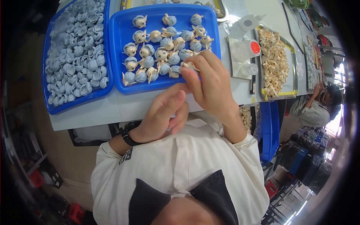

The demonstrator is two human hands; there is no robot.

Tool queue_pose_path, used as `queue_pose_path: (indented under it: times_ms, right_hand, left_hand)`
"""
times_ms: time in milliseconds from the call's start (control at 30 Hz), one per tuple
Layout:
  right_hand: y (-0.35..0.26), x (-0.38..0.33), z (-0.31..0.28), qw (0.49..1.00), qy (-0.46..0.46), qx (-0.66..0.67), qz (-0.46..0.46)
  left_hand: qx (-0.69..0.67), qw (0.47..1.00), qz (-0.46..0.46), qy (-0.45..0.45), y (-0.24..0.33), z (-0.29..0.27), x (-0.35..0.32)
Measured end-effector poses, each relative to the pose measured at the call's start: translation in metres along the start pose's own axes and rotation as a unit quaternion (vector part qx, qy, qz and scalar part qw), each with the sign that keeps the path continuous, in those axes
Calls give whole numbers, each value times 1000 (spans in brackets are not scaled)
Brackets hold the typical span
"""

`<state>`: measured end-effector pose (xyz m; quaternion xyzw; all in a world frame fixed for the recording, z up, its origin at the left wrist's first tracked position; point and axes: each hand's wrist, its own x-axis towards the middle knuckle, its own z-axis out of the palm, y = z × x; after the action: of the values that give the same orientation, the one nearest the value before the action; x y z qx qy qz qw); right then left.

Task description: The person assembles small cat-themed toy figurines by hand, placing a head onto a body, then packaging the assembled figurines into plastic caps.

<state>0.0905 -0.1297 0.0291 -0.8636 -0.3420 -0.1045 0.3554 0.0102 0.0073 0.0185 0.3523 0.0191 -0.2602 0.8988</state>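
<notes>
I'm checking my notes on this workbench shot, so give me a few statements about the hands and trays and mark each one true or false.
1. The right hand pinches a small figure head over the middle blue tray. True.
2. The left blue tray holds cream-coloured parts. False: it holds grey-blue caps.
3. The left hand wears a black wrist watch. True.
4. The yellow-rimmed tray on the right is filled with blue caps. False: it holds cream-coloured pieces.
5. The left hand rests inside the middle blue tray. False: it is near the table edge, below the tray.
</notes>
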Motion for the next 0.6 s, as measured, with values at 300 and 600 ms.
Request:
queue_pose_path:
  times_ms: [300, 600]
  right_hand:
    - [53, 68, 10, 976, 96, -185, -66]
    - [95, -37, -186, 921, 314, -132, 189]
  left_hand:
    - [-173, 976, 63, -117, 8, -13, -6]
    - [-276, 956, -53, -79, 12, -19, -13]
